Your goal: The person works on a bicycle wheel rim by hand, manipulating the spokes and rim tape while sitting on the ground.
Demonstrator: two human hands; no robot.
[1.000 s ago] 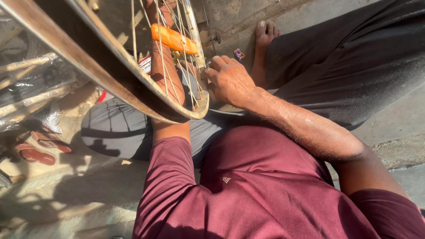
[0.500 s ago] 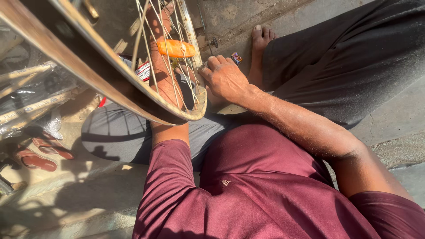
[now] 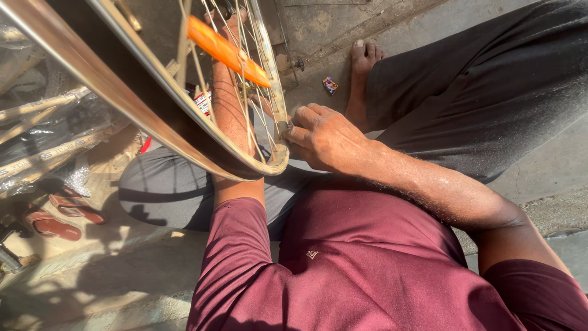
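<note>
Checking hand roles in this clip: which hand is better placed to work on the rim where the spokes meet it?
Probably the right hand: its fingertips already rest on the wheel rim at the spoke ends. The left forearm reaches behind the spokes, its hand hidden.

1 bike wheel rim (image 3: 184, 132), 1 orange reflector (image 3: 226, 50), 2 sandals (image 3: 58, 214), 1 sm. wrapper (image 3: 330, 85).
</note>
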